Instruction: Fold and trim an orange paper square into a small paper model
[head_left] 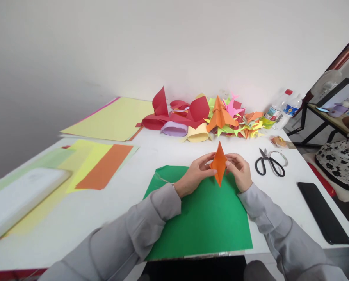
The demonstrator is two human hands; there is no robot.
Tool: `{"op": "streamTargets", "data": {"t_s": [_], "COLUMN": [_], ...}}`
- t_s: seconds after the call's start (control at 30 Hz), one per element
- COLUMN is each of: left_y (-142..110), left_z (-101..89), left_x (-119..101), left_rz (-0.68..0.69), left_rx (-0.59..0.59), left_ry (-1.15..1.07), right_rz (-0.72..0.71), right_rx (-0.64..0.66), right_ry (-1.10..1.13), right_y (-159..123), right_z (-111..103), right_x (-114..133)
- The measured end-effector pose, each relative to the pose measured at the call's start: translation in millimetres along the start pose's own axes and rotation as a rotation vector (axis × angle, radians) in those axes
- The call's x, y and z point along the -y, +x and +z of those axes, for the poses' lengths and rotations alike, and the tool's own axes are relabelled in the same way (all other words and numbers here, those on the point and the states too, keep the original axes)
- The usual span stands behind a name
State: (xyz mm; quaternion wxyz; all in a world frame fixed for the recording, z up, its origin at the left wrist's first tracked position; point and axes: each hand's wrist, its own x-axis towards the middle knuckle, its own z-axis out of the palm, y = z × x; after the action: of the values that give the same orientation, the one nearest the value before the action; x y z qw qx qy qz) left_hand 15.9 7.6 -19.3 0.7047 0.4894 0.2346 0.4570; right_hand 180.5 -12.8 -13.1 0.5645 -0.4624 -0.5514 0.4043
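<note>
An orange folded paper point(219, 164), shaped like a tall diamond with a crease down its middle, is held upright above a green sheet point(209, 222). My left hand point(196, 173) pinches its left corner, thumb in front and fingers behind. On the other side, my right hand point(239, 169) grips the right corner between thumb and fingers. Parts of the fingers are hidden behind the paper. Both wrists hover over the green sheet, which lies flat at the table's front edge.
Folded paper models point(221, 117) pile up by the wall. Black-handled scissors point(269, 162) and a black phone-like slab point(323, 212) lie at right, near plastic bottles point(288, 111). Orange paper point(104, 167), yellow sheets point(110, 119) and a white case point(25, 199) are at left. A person point(340, 156) sits far right.
</note>
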Motion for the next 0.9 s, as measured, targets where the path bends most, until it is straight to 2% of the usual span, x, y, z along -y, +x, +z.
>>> {"op": "streamTargets", "data": {"t_s": [0.2, 0.47, 0.6, 0.7, 0.9], "left_y": [0, -5, -4, -2, -1], "left_z": [-0.7, 7.9, 7.2, 5.2, 1.8], "left_x": [2, -4, -2, 0, -2], "left_rz": [-0.013, -0.048, -0.03, -0.068, -0.171], "left_rx": [-0.036, 0.039, -0.016, -0.052, -0.041], "left_ry": [-0.012, 0.03, 0.007, -0.03, -0.151], "right_rz": [-0.124, -0.261, -0.174, -0.08, 0.003], "right_rx": [-0.02, 0.056, -0.017, -0.072, -0.148], "right_ry": [-0.062, -0.352, -0.309, -0.239, -0.189], "right_y": [-3, -11, -8, -4, 0], "right_z": [0, 5, 4, 1, 0], "right_x": [-3, 4, 0, -6, -11]}}
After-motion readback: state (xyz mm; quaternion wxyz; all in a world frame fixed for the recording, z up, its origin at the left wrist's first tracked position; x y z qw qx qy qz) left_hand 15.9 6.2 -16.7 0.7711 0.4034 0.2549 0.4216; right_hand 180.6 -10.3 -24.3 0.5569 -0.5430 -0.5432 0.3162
